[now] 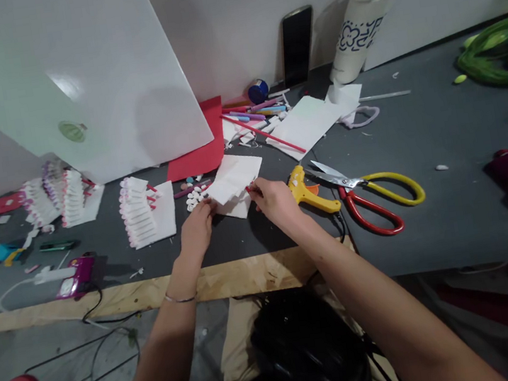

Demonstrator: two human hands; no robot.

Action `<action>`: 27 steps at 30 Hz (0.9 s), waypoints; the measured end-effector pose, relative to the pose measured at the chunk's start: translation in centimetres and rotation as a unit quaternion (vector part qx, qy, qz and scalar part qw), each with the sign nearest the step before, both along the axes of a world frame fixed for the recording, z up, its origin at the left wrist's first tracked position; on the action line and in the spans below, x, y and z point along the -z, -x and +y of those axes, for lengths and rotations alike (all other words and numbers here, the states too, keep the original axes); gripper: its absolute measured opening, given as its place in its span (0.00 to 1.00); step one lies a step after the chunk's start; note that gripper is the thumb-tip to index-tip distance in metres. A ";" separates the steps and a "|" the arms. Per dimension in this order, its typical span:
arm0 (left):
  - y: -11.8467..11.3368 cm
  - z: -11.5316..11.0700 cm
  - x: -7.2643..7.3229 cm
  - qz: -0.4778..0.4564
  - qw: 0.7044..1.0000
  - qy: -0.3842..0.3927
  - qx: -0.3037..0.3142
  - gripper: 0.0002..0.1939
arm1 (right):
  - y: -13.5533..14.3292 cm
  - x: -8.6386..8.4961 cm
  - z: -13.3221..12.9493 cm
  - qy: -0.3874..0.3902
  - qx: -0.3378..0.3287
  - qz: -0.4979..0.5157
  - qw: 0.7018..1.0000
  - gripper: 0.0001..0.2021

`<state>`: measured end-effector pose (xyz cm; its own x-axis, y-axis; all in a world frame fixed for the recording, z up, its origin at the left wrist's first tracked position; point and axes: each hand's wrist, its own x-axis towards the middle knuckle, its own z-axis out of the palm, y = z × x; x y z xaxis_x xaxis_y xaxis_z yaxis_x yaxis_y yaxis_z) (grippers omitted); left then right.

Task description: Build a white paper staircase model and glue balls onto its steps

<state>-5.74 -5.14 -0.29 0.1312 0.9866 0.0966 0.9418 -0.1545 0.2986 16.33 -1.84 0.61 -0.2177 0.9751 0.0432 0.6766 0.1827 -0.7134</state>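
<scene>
White folded paper pieces [235,175] lie between my two hands on the dark table. My left hand [200,224] has its fingertips closed at the paper's lower left edge, beside small white pellets [194,198]. On the other side, my right hand [274,199] pinches a small red piece [248,189] at the paper's right edge. Just right of that hand lies a yellow glue gun [304,192]. Scissors [351,183] with one red and one yellow handle rest open farther right. To the left stands a white pleated paper piece [137,214] with red sticks on a white card.
Behind are red paper [202,144], coloured sticks [256,113], a phone [298,47] and a white tumbler [361,31]. A large white board [122,76] leans at the left. Purple devices [76,277] sit at both sides. Green wire [501,55] lies far right.
</scene>
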 end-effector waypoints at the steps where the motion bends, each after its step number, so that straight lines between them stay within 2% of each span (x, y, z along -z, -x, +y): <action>1: 0.0 0.0 0.0 -0.001 1.000 0.000 0.001 0.17 | 0.0 0.0 0.0 -0.001 0.001 -0.002 1.000 0.07; 16: 0.1 0.0 0.1 -0.012 1.000 -0.017 0.011 0.16 | 0.3 0.5 0.0 -0.027 -0.005 -0.060 0.998 0.08; 22: -0.7 1.0 -0.2 -0.036 0.995 -0.079 -0.052 0.08 | 0.3 0.5 -0.1 -0.039 -0.004 -0.095 0.995 0.09; 27: -1.9 2.1 -0.2 -0.031 0.992 -0.078 -0.093 0.03 | 0.4 0.4 -0.1 -0.043 -0.007 -0.110 0.993 0.09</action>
<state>-3.87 -3.03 -0.08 -0.0636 0.9657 0.2518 0.9389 -0.0276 0.3430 15.89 -1.95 0.23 -0.2442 0.9667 0.0763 0.8118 0.2468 -0.5293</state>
